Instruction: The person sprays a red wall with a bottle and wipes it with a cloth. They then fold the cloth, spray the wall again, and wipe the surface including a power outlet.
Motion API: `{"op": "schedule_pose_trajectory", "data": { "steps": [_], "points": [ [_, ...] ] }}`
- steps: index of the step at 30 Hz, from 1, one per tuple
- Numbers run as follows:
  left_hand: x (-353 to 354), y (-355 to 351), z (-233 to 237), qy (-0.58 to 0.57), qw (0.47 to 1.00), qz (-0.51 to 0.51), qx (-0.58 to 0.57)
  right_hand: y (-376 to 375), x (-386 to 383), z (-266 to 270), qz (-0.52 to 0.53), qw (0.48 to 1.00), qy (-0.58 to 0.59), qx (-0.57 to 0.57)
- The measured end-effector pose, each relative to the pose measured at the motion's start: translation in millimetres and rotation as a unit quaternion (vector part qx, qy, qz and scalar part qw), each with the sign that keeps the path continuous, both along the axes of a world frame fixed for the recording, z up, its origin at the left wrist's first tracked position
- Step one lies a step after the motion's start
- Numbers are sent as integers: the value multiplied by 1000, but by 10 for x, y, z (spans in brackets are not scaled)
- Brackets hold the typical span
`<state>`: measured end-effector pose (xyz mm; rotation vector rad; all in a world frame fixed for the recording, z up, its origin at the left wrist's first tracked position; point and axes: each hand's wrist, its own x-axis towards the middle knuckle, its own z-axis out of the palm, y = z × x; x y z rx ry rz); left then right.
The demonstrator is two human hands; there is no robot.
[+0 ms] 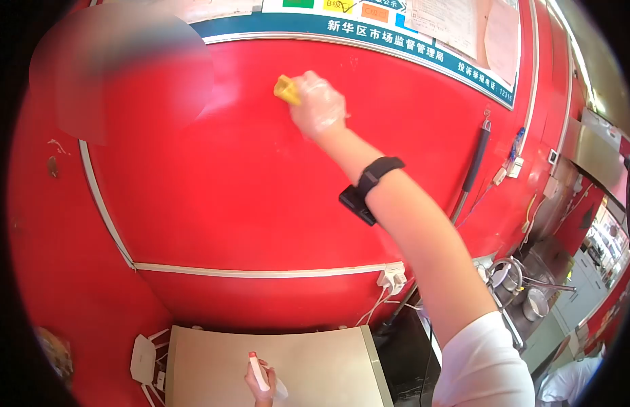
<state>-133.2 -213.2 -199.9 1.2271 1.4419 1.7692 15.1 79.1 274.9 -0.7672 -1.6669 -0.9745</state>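
My right hand [319, 105], in a clear plastic glove, is raised to the red wall [226, 169] below the notice board. Its fingers are closed round a yellow cloth [286, 90], folded or bunched, which sticks out to the left. A dark band with a black box [357, 205] is strapped round the right forearm. Low in the view, my left hand [260, 383] is wrapped round a white spray bottle [258, 372] with a red nozzle tip. Most of the bottle's body is hidden by the hand and the frame's lower edge.
A beige panel-like surface [315, 359] stands below the wall, with a white router [144, 359] at its left. Plugs fill a socket [392, 277] on the white trunking. A dark-handled pole [476, 159] hangs at right, above metal pots [535, 304]. The notice board [396, 41] is overhead.
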Motion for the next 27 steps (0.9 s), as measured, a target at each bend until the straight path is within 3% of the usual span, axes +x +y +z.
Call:
{"op": "schedule_pose_trajectory", "data": {
  "steps": [2,3,4,5,6,7,8,10,12,13,14,16,18,20,21,23,24,25,27],
  "points": [
    [-23,-57,87,-10,1000,-8,-27,93,212,181,-58,993,93,-39],
    [-84,-71,11,52,998,-18,7,174,395,326,-193,970,113,-99],
    [-138,-98,-71,112,992,-28,41,609,732,377,74,916,339,-200],
    [-164,-92,-159,118,992,-16,45,163,800,453,-9,902,374,-218],
    [-203,-96,-212,118,992,-17,47,64,842,489,-95,918,349,-162],
    [-230,-100,-262,-243,966,-91,-13,47,748,499,-63,899,399,-171],
    [-243,-103,-311,-569,804,-155,-73,53,622,496,-32,876,447,-179],
    [-253,-108,-398,-566,807,-152,-71,260,375,592,-107,892,374,-230],
    [-139,-63,-382,-566,807,-152,-64,250,93,571,2,892,388,-231],
    [-71,-113,-329,-378,920,-89,-41,129,104,623,4,888,385,-250],
    [-58,-149,-305,-168,985,-21,-17,1,140,661,6,883,383,-271],
    [-101,-181,-750,-202,978,-46,-27,461,684,686,328,759,478,-298],
    [-94,-177,-817,-241,968,-70,-32,137,850,770,377,649,588,-302],
    [-60,-294,-557,-472,860,-142,-128,404,805,758,381,674,576,-263],
    [11,-249,-324,-612,768,-102,-162,284,596,755,354,699,566,-256],
    [25,-247,-359,-570,794,-112,-178,429,344,776,302,738,524,-301],
    [80,-241,-371,-530,817,-122,-191,437,256,808,204,779,508,-305],
    [112,-263,-365,-498,842,-127,-163,491,360,805,275,764,481,-330],
    [101,-272,-415,-517,828,-134,-172,471,654,791,381,717,468,-350]
  ]
}}
